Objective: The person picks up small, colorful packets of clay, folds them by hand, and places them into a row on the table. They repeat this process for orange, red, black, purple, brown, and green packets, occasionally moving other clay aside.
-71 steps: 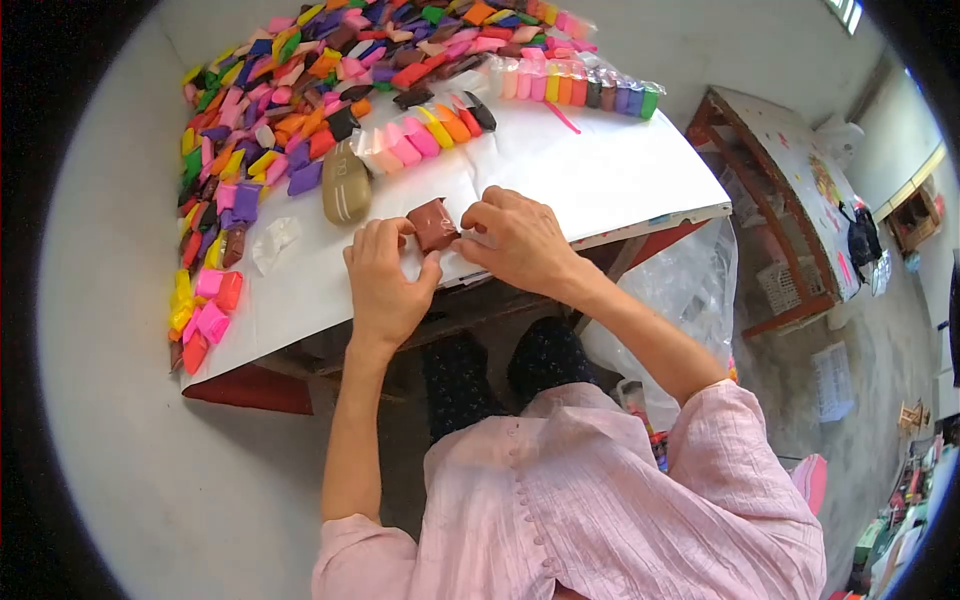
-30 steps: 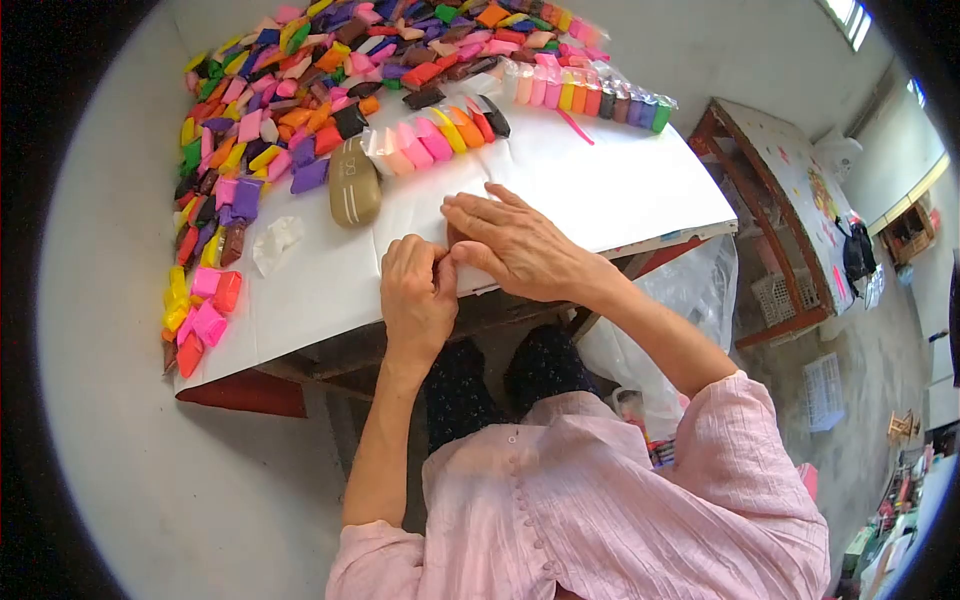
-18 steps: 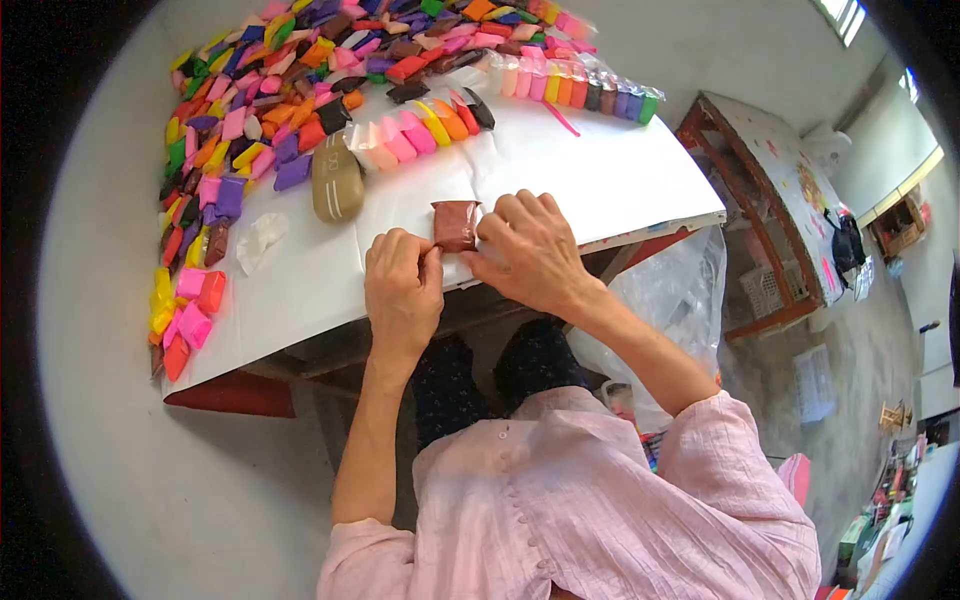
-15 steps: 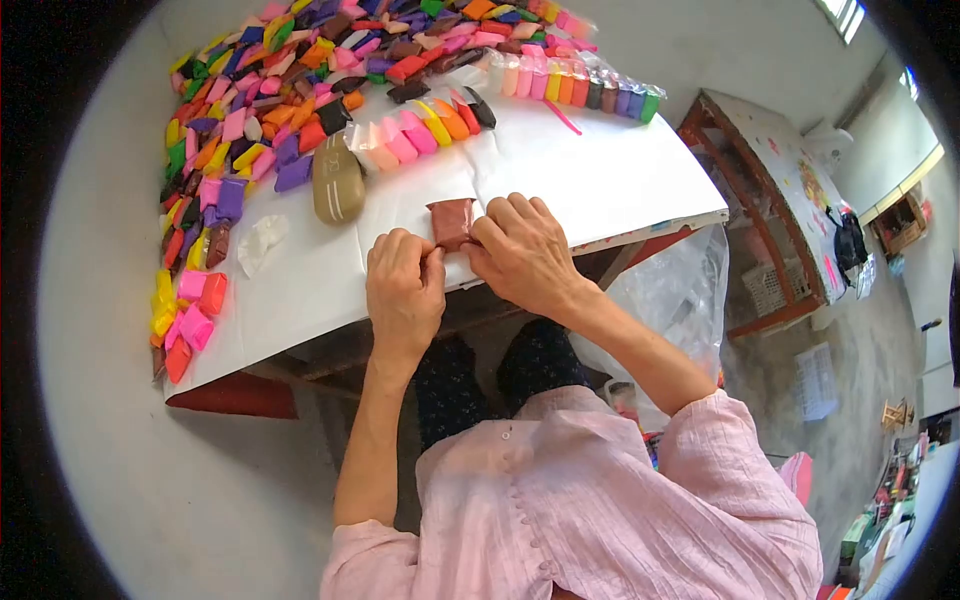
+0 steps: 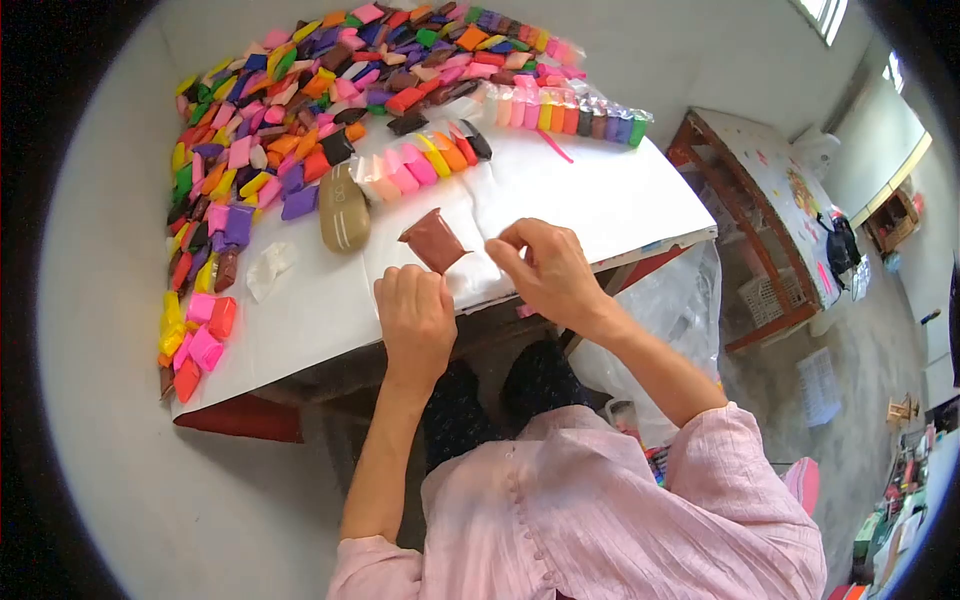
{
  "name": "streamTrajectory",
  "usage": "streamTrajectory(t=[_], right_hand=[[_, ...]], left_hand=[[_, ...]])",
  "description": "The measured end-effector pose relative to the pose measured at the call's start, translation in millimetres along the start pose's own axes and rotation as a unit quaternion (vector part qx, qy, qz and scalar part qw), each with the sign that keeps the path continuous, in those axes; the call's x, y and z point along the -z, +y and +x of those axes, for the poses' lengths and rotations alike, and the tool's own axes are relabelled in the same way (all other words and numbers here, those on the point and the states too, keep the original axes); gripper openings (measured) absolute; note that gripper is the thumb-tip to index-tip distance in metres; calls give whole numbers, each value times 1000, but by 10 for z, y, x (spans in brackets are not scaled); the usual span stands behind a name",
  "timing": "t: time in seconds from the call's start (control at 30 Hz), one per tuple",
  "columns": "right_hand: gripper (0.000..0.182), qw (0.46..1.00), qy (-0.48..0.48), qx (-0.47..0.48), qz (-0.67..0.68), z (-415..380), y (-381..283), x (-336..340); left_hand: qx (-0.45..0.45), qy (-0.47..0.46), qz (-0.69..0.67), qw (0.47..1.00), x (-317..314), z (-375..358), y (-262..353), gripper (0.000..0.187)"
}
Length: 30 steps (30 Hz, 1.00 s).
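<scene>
A brown wrapped packet [image 5: 436,240] lies tilted on the white table [image 5: 600,190] near its front edge. Just below it, my left hand [image 5: 415,310] has its fingers curled in; whether anything is inside cannot be seen. My right hand [image 5: 548,268] is to the right of the packet, apart from it, with thumb and index finger bent and a gap between them. Behind the packet are an olive-coloured case [image 5: 343,210] with white stripes and a clear-wrapped row of coloured packets [image 5: 415,165].
Many coloured packets [image 5: 270,130] cover the table's back and left side. A second wrapped row [image 5: 565,110] and a pink strip [image 5: 555,147] lie at the back right. A crumpled white tissue [image 5: 270,268] is at the left. Another table [image 5: 750,180] stands to the right.
Both hands have come away from the brown packet, which now lies on the table, turned at an angle. My right hand has moved right. The whole view has shifted slightly.
</scene>
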State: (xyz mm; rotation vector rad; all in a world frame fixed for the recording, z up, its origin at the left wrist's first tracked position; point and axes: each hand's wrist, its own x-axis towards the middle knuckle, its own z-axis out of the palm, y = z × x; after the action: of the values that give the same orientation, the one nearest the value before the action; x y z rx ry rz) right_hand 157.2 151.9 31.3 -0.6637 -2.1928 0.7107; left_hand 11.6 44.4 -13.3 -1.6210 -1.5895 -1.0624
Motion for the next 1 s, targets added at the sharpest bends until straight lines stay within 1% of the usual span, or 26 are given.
streamTrajectory(t=[0.03,0.07,0.1,0.17,0.2,0.3,0.4,0.5,0.57,0.6,0.63,0.7,0.8,0.9,0.93,1.0], right_hand=[[29,999,-10,-30,23,24,-63,-3],[41,998,-8,-42,38,85,-84,-7],[40,997,-29,-51,44,144,-103,4],[41,994,-69,-67,56,252,-155,45],[46,992,-75,-71,72,282,-200,75],[44,986,-101,-120,58,371,-149,79],[43,970,-113,-186,105,453,42,-42],[42,977,-92,-170,92,510,160,-79],[39,982,-39,-118,145,629,228,18],[36,995,-5,-69,77,777,468,17],[32,994,12,-52,98,927,633,54],[32,995,13,-70,70,1198,770,215],[35,999,0,-48,9,1585,1098,198],[39,998,-41,-1,42,1827,1318,67],[43,996,-68,-16,63,1865,1355,19],[45,995,-95,-5,28,1882,1384,-21]], left_hand=[[-34,-12,29,999,2,26,12,12],[-70,-26,58,996,5,49,21,11],[-106,-38,88,990,9,78,26,11],[-170,-36,101,980,9,180,11,11],[-200,-34,108,973,5,227,-2,11],[-246,-42,132,959,-29,308,-70,11],[-281,-54,147,947,-57,367,-72,13],[-242,-43,92,965,-127,378,-64,13],[-182,-32,48,982,-172,360,-25,11],[-153,-28,25,988,-184,347,-23,11],[-133,-38,25,990,-188,343,-30,10],[-91,-57,26,994,-190,352,-35,8],[-54,-78,20,995,-209,366,-46,9],[-23,-101,0,995,-217,380,-65,13],[-19,-102,-6,995,-217,385,-65,13],[-11,-105,-19,994,-217,392,-65,14]])
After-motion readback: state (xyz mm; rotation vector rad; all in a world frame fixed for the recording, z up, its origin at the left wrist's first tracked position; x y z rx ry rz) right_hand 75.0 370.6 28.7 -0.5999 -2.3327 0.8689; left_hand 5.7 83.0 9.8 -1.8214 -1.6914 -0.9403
